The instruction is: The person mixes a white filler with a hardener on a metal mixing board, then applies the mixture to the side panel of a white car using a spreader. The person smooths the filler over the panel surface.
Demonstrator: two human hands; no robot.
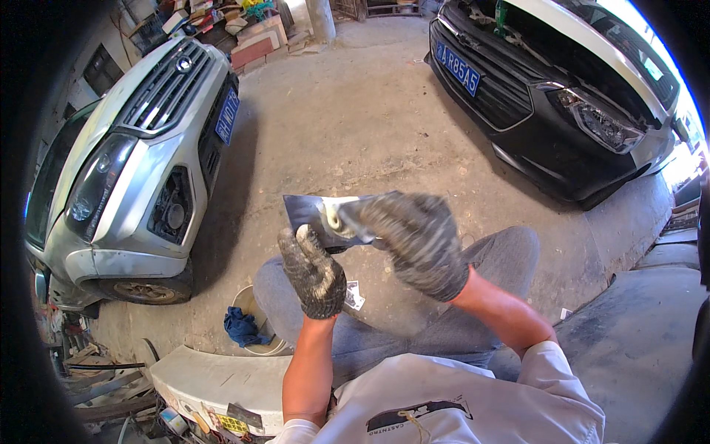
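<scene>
A thin dark plate [302, 210], held nearly level above my knees, carries a thick bead of pale yellowish paste [333, 218]. My left hand [313, 272], in a worn dark knit glove, grips the plate's near edge at its left end. From the right, my gloved right hand [427, 244] reaches over the plate, blurred by motion. A grey blade-like edge [358, 226], seemingly of a putty spreader, shows under its fingers beside the paste. Much of this tool and the plate's right end are hidden behind the right glove.
A silver car [166, 144] stands left, and a car with its bonnet raised [516, 105] stands right. A bucket [260, 316] with a blue cloth [244, 327] is by my left knee. Pale and grey panels [222, 377] [627, 333] flank me. Clutter [222, 22] lines the far wall.
</scene>
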